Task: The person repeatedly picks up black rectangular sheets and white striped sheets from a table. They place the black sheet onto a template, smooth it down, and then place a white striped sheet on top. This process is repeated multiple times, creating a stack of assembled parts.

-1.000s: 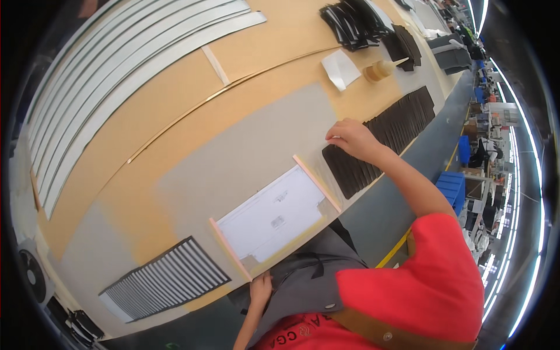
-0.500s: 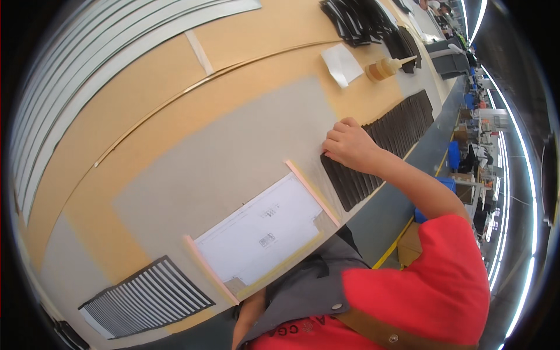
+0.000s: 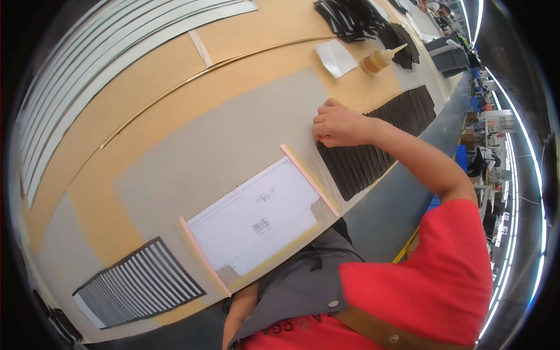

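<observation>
My right hand (image 3: 340, 125) is closed, its fingers curled down at the upper left corner of a row of overlapping black strips (image 3: 364, 163). The fingers cover whatever they may be pinching. My left hand is out of sight; only part of the left forearm (image 3: 240, 309) shows below the table edge. Left of the strips, a white printed sheet (image 3: 248, 213) lies flat between two pale pink bars (image 3: 309, 181). At the lower left of the table lies a black-framed panel with pale stripes (image 3: 143, 286).
A squeeze bottle of amber liquid (image 3: 376, 62) lies beside a folded white paper (image 3: 336, 58). Black pieces (image 3: 350, 20) are heaped behind them. A long thin strip (image 3: 175, 89) crosses the table, and long white strips (image 3: 116, 58) lie at the far left.
The whole view has shifted slightly. My right hand has moved a little up and left, still at the same corner of the black strips. The sheet and the other things lie as before.
</observation>
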`<state>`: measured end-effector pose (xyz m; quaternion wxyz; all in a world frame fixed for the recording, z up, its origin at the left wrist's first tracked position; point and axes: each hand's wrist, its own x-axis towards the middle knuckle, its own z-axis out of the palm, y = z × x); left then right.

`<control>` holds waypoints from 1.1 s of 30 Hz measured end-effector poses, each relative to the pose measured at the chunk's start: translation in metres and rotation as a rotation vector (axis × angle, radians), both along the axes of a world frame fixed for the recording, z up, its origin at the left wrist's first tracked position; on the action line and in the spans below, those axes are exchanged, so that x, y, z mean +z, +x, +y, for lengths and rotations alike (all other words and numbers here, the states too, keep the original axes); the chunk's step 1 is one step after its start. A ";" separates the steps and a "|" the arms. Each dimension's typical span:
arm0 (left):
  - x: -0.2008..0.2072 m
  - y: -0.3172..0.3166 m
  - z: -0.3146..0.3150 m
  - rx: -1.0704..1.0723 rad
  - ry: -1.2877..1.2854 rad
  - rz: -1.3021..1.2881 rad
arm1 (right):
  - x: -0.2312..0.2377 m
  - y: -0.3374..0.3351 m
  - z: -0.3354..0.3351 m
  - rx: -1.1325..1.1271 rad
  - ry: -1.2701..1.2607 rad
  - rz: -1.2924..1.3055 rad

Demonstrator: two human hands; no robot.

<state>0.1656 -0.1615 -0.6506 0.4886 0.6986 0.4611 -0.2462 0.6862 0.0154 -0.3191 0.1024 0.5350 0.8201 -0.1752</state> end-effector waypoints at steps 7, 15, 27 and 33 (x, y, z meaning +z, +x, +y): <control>-0.041 0.005 0.010 -0.121 0.242 -0.130 | 0.004 0.007 -0.003 0.035 0.070 0.043; -0.064 -0.028 0.024 -0.303 0.661 -0.366 | 0.009 0.007 -0.005 0.065 0.155 0.049; 0.300 0.061 -0.001 -0.086 0.216 -0.465 | 0.001 0.017 -0.011 0.010 0.138 0.116; 0.348 0.210 0.032 -0.335 0.830 -0.782 | 0.004 0.017 -0.015 0.052 0.205 0.034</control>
